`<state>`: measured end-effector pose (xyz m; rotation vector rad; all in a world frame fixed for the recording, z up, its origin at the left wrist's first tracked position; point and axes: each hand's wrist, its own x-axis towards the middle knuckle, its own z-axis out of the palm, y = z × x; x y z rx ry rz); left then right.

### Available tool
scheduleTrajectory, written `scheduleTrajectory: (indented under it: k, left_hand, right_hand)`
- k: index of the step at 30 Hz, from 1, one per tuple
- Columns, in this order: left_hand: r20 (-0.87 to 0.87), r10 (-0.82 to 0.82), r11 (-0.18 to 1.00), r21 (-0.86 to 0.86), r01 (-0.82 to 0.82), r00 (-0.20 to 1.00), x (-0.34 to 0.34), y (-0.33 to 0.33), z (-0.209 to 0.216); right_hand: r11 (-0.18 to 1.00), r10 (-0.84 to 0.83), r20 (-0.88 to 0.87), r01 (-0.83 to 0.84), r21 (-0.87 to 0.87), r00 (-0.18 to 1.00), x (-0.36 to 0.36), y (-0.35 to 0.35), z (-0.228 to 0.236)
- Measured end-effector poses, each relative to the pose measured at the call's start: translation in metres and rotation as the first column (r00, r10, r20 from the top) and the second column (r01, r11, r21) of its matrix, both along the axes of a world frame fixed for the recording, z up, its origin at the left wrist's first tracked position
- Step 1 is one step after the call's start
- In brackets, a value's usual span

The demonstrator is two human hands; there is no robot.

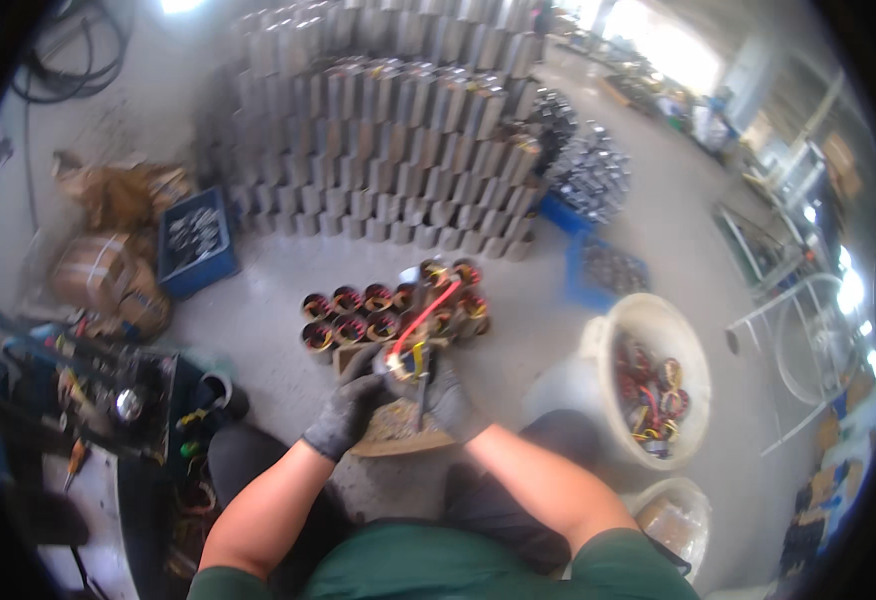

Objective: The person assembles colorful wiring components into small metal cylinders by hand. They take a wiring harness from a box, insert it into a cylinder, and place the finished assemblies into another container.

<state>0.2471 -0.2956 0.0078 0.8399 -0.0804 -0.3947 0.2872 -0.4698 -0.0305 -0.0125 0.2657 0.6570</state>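
Note:
Between my two gloved hands is a motor stator [398, 366], a ring-shaped winding with a red sleeved lead and yellow wires rising from it. My left hand [350, 408], in a dark grey glove, is closed round its left side. On the other side my right hand [452, 403], in a lighter grey glove, grips it too; some of its fingers are hidden. A dark narrow bar [422, 398] points down below the stator. Underneath sits a shallow cardboard box [408, 446] with grey-brown loose bits in it. Several wound stators [348, 330] stand in rows just beyond my hands.
Metal cylinders [378, 150] are stacked high at the back. A white tub [598, 345] of wired windings stands right, with a second tub [703, 520] nearer me. Blue crates [198, 285] and a machine bench [173, 410] are on the left.

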Motion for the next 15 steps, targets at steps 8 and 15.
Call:
scheduleTrajectory:
  k: [8, 15]
  left_hand:
    - [0.004, 0.060, 0.942, 0.331, -0.058, 0.998, 0.003, -0.009, 0.024]
    - [0.121, 0.103, 0.781, 0.605, -0.156, 0.987, 0.008, -0.006, 0.005]
  right_hand:
    - [0.769, -0.032, 0.317, 0.226, -0.598, 0.948, -0.027, 0.000, 0.078]
    - [-0.214, 0.631, 0.532, 0.786, -0.580, 0.564, -0.029, -0.001, 0.054]
